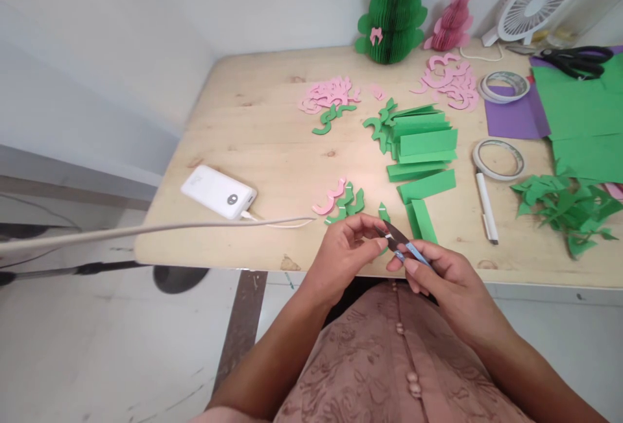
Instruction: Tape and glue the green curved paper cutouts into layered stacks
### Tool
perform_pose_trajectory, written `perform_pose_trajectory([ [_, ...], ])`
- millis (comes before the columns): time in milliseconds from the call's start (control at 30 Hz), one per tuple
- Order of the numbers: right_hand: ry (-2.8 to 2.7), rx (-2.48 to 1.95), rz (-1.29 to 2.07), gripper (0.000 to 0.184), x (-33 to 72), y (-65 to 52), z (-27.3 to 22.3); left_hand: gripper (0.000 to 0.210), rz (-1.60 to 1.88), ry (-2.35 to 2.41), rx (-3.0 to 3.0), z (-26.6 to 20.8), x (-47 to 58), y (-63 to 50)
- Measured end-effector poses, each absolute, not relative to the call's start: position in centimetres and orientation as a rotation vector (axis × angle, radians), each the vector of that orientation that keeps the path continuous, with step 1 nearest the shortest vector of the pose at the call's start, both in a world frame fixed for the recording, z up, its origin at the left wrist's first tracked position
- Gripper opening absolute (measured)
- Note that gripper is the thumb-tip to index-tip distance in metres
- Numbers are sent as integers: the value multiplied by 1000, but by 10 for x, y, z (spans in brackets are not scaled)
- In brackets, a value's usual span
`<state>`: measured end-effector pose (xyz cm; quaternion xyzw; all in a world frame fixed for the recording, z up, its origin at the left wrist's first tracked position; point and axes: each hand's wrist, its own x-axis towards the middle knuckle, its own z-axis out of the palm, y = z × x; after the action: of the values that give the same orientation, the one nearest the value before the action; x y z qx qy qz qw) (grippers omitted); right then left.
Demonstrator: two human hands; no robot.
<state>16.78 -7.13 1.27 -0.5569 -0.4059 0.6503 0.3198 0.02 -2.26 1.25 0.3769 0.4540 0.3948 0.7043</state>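
Note:
In my right hand is a pair of scissors with dark blades and blue markings, its blades parted and pointing up and left. My left hand is closed in a pinch beside the blade tips. A small white bit shows between the blades there; what the left fingers hold is mostly hidden. Just past the fingertips is a green paper piece with a white strip on it. Left of that lie curved green paper pieces and a pink curved piece, some with white strips.
Folded green strips, a pink pile, a tape roll, a white pen and green scraps lie on the table. A white power bank sits left, its cable nearby. Paper rabbits and a fan stand behind.

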Motion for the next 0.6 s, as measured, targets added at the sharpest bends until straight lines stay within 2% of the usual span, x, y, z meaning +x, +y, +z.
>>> perform_pose_trajectory([
  [600, -1158, -1504, 1688, 30, 166, -67, 17, 15, 859, 1026, 817, 15, 2, -23],
])
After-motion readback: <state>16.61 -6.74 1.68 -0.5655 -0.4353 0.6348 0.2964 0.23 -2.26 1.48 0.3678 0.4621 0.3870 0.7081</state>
